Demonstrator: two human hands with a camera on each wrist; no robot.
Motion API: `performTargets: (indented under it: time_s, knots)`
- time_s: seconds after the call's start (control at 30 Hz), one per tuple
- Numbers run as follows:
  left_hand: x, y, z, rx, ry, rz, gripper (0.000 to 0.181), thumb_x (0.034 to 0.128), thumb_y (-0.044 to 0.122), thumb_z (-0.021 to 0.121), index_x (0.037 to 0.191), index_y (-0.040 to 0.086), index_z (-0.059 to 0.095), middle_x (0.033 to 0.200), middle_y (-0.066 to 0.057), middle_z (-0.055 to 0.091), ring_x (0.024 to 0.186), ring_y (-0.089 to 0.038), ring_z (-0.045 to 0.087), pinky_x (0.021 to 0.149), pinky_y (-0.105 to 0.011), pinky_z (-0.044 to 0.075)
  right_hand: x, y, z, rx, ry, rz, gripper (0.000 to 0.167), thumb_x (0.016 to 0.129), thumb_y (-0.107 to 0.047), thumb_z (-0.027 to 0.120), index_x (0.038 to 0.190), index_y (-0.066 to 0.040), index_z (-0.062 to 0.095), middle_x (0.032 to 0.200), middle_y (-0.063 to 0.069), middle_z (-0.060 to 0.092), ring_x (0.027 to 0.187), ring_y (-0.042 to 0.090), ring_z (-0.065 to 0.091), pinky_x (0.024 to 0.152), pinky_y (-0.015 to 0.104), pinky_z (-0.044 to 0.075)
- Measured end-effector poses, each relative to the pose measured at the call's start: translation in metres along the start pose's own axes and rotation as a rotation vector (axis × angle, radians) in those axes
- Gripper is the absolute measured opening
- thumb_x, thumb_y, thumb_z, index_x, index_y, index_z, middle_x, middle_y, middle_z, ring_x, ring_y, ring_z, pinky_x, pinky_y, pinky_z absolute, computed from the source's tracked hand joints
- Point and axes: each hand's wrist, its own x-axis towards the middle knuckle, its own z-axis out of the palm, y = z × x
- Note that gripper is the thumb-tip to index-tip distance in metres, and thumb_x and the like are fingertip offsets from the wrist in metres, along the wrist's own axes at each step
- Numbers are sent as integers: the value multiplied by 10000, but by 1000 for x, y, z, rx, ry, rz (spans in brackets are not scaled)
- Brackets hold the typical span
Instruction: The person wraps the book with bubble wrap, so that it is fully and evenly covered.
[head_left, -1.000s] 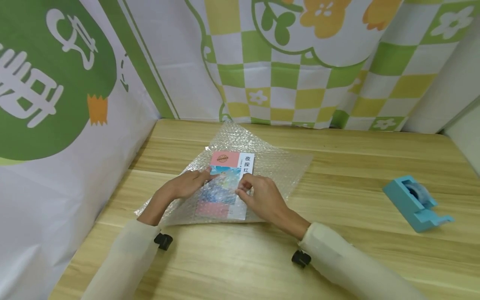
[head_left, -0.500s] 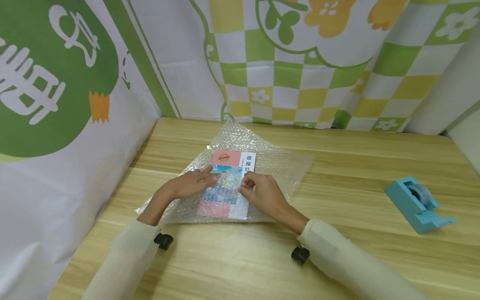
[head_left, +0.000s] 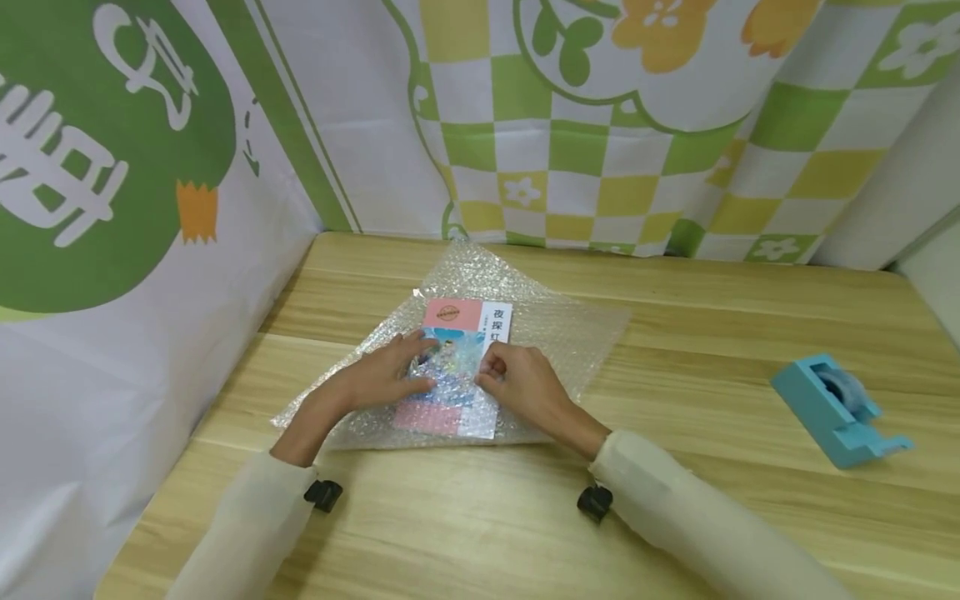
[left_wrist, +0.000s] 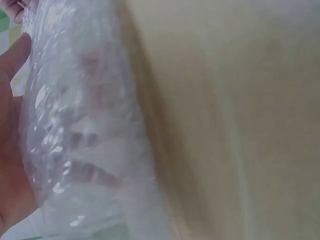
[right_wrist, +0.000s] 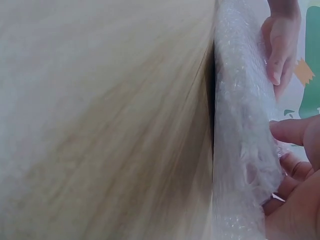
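Note:
A book with a pink, blue and white cover [head_left: 453, 315] lies on the table under a folded layer of bubble wrap [head_left: 558, 333], its top part bare. Fingers spread, the left hand [head_left: 382, 372] rests on the wrap over the book's left side. The right hand [head_left: 525, 385] pinches the wrap's edge between thumb and fingers above the book's right side. In the left wrist view the left hand [left_wrist: 12, 150] lies against the bubble wrap [left_wrist: 75, 125]. In the right wrist view the right hand [right_wrist: 297, 185] has curled fingers at the wrap [right_wrist: 245, 125].
A blue tape dispenser [head_left: 828, 412] with a roll of clear tape stands on the right side of the wooden table [head_left: 465, 525]. Printed cloth [head_left: 570, 142] hangs behind the table and along its left side. Black wrist devices [head_left: 595, 502] are at both sleeves.
The left hand's fingers have spread wider over the wrap, its thumb lower on the book. The wrap's folded edge has shifted a little over the cover. The right hand keeps its pinch in nearly the same place.

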Motion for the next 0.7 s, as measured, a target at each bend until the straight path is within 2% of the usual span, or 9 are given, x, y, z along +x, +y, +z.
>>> performTargets:
  time_s: [0.13,0.23,0.47,0.57,0.7]
  knots:
    - [-4,3,3,63,61,3,751,985,468,597,1576,107,306,1615,-213,207,1457,-483,147,1059,-772,135,2,1,2,-18,1,8,143,828,-124,802,801,-105,663,695,-55,608,630,97,543,612,288,486]
    - [-6,6,3,91,99,31,759,976,444,626,1580,121,299,1614,-188,238,1473,-434,160,1072,-762,110,3,1,3,-30,-11,24,148,829,-131,808,809,-104,664,697,-54,606,628,100,544,611,286,487]
    - [-6,10,5,200,145,115,652,950,390,687,1518,188,438,1503,-128,464,1431,-459,272,1054,-778,141,5,0,4,-52,-33,77,135,830,-127,803,822,-98,671,714,-31,621,652,133,570,630,303,505]
    - [-8,8,7,268,141,121,622,956,423,664,1510,234,453,1555,-180,375,1429,-472,266,1052,-778,153,6,1,5,-84,-32,90,134,824,-123,803,820,-99,671,725,-20,633,666,143,583,642,309,511]
    - [-10,5,11,324,116,99,641,966,478,622,1534,269,413,1607,-218,234,1437,-497,209,1055,-781,126,7,2,8,-128,-33,102,144,816,-129,810,809,-102,668,717,-23,633,657,145,582,634,306,508]
